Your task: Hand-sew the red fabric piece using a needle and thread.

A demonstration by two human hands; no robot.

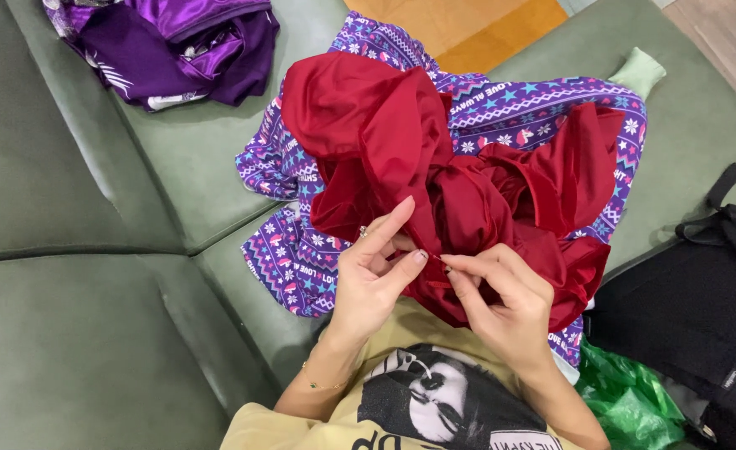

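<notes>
A crumpled dark red satin garment [401, 142] lies on a purple patterned cloth [543, 108] spread over a green couch. My left hand [376, 267] pinches an edge of the red fabric between thumb and fingers, index finger raised. My right hand [501, 292] pinches the same edge just beside it, holding what looks like a thin needle or pin between fingertips; it is too small to be sure. Both hands meet near the garment's lower edge, above my lap.
A purple satin garment [176, 42] lies bunched at the couch's far left. A black bag [701, 292] sits at the right, with a green plastic bag [626, 400] below it. The green couch cushions [76, 333] stretch to the left. An orange surface [468, 25] shows beyond.
</notes>
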